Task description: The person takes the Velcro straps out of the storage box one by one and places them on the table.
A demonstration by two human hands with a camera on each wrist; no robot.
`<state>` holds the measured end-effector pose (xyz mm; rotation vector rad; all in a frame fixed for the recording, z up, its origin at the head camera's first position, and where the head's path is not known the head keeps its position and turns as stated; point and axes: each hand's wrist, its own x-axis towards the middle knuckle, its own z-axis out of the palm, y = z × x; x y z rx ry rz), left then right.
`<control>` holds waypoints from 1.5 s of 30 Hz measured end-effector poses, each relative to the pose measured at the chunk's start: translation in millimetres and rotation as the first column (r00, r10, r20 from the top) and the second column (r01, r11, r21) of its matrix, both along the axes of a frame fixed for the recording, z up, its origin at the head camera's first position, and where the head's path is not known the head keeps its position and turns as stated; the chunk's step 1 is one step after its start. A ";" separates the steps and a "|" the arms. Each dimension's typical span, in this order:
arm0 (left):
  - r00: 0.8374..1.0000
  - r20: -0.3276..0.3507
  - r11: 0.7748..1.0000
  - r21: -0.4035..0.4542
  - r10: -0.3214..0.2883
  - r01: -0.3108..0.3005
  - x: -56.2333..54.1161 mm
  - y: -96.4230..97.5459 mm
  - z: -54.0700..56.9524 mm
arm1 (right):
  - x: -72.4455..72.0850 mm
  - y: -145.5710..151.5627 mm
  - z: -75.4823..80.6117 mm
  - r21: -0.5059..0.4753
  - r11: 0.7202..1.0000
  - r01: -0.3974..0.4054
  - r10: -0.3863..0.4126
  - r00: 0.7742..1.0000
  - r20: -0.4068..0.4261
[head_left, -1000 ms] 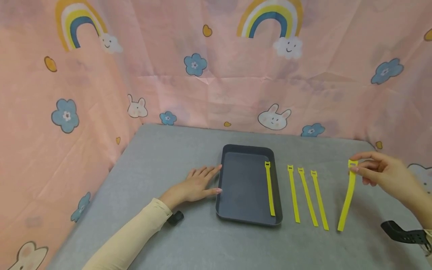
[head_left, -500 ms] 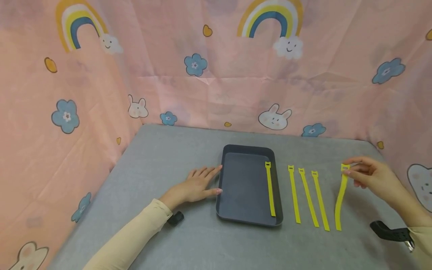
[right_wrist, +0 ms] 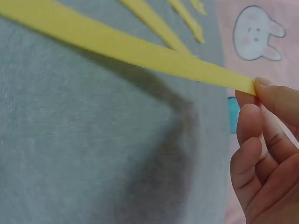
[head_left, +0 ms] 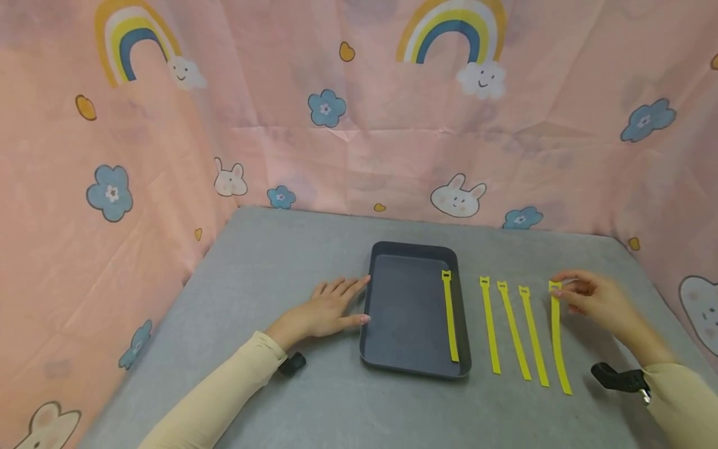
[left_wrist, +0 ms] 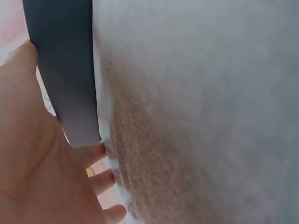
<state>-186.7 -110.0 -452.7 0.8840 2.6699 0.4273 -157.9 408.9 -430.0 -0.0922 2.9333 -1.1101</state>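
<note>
My right hand (head_left: 597, 302) pinches the slotted head of a yellow hook-and-loop cable tie (head_left: 558, 349) between thumb and fingertips. In the right wrist view the held tie (right_wrist: 154, 58) slants up and left from the thumb, casting a shadow on the table. Left of it, three more yellow cable ties (head_left: 534, 340) lie roughly side by side. Another cable tie (head_left: 450, 318) rests along the right side inside a dark grey rectangular tray (head_left: 401, 312). My left hand (head_left: 322, 312) has its fingers spread, touching the tray's left wall; the left wrist view shows that wall (left_wrist: 65, 70) close up.
A grey table (head_left: 269, 268) carries everything. Pink printed cloth (head_left: 370, 156) hangs behind it and at both sides. Dark wrist straps (head_left: 619, 378) show at both sleeves.
My right hand has moved left and slightly toward me with the cable tie, bringing it beside the row of three. The left hand and tray have stayed put.
</note>
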 end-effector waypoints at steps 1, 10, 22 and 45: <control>1.000 0.000 1.000 0.000 0.000 0.000 0.0 -0.3 -0.3 | -1.5 -0.6 -2.8 -0.001 1.000 -0.002 0.002 1.000 0.005; 1.000 -0.006 1.000 0.004 0.003 -0.003 0.3 -1.0 -1.7 | -11.2 -2.1 -18.6 0.012 1.000 -0.021 0.021 1.000 0.021; 1.000 -0.007 1.000 -0.005 0.001 -0.001 0.6 -0.9 -0.2 | -16.2 -4.8 -28.1 0.087 0.996 -0.010 0.007 0.999 0.037; 1.000 0.003 1.000 -0.015 0.010 -0.010 0.6 0.8 1.2 | -16.7 -5.1 -39.6 0.104 0.994 0.040 -0.039 0.999 -0.012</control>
